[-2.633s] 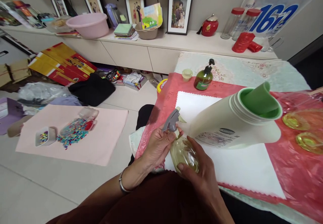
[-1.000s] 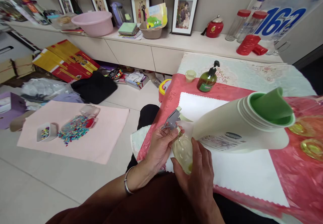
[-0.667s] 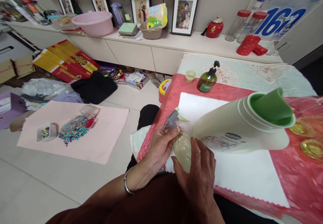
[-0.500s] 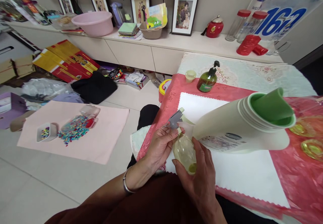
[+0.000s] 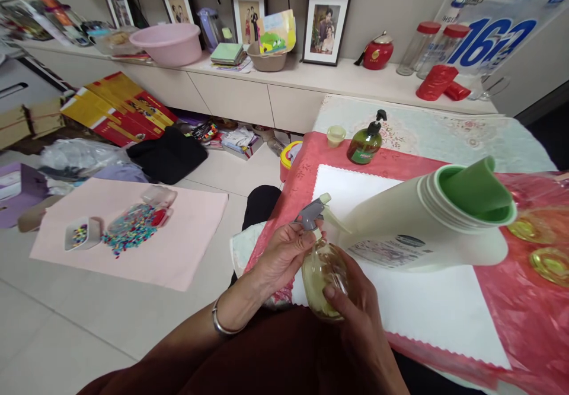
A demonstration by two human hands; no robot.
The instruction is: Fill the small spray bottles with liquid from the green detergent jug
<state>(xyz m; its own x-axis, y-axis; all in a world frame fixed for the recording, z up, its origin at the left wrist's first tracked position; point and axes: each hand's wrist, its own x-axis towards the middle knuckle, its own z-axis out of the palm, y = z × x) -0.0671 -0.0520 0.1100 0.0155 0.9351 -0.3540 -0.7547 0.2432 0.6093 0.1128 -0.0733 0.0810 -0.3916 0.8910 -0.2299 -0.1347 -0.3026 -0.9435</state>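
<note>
I hold a small clear yellowish spray bottle (image 5: 320, 276) over the table's near edge. My right hand (image 5: 355, 318) wraps around its round body from below. My left hand (image 5: 282, 255) grips its neck under the grey trigger head (image 5: 312, 212), whose nozzle points right. Just beyond the bottle lies a rolled cream and green mat (image 5: 427, 217) on a white cloth (image 5: 413, 300).
A green pump bottle (image 5: 365, 143) and a small cup (image 5: 336, 134) stand at the far side of the red table cover (image 5: 524, 318). Glass dishes (image 5: 549, 261) sit at the right. On the floor to the left, a pink sheet (image 5: 155, 247) carries coloured beads (image 5: 128, 232).
The trigger head has turned between my hands and now points right. My right hand has shifted lower around the bottle's body.
</note>
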